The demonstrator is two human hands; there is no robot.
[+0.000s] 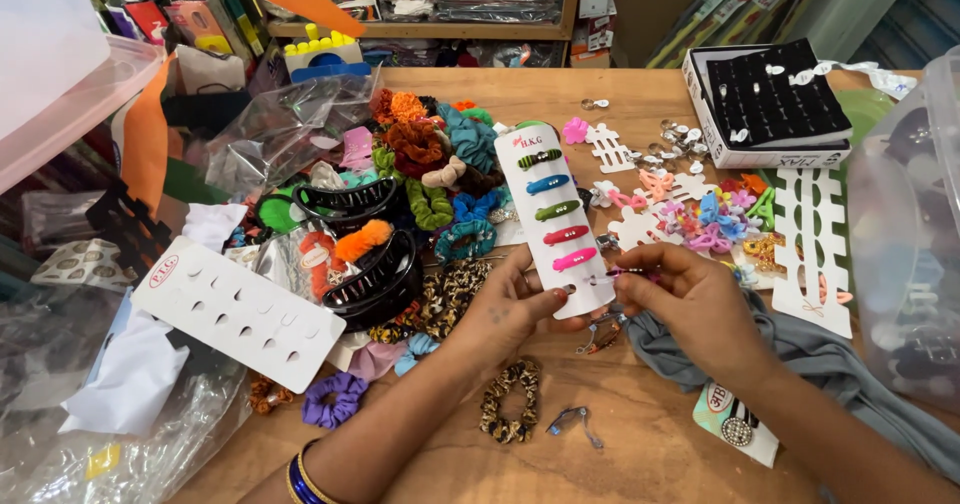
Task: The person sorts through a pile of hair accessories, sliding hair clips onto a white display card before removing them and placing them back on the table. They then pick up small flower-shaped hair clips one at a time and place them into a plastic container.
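My left hand [512, 302] grips the lower edge of a long white card [549, 214] that carries several coloured hair clips in a column, green at the top and pink at the bottom. My right hand [688, 297] pinches a small pink hair clip [632, 272] against the card's lower right corner. Both hands hover over a wooden table [640, 419]. A leopard-print scrunchie [509, 401] and a loose metal clip [574, 422] lie just below my left hand.
A heap of scrunchies [432, 159] and black claw clips [372, 269] fills the left-centre. An empty white punched card [240, 311] lies left. Small coloured clips [705, 219], white cards [822, 249], a black display box [775, 99], grey cloth [800, 359] and a clear tub [910, 224] sit right.
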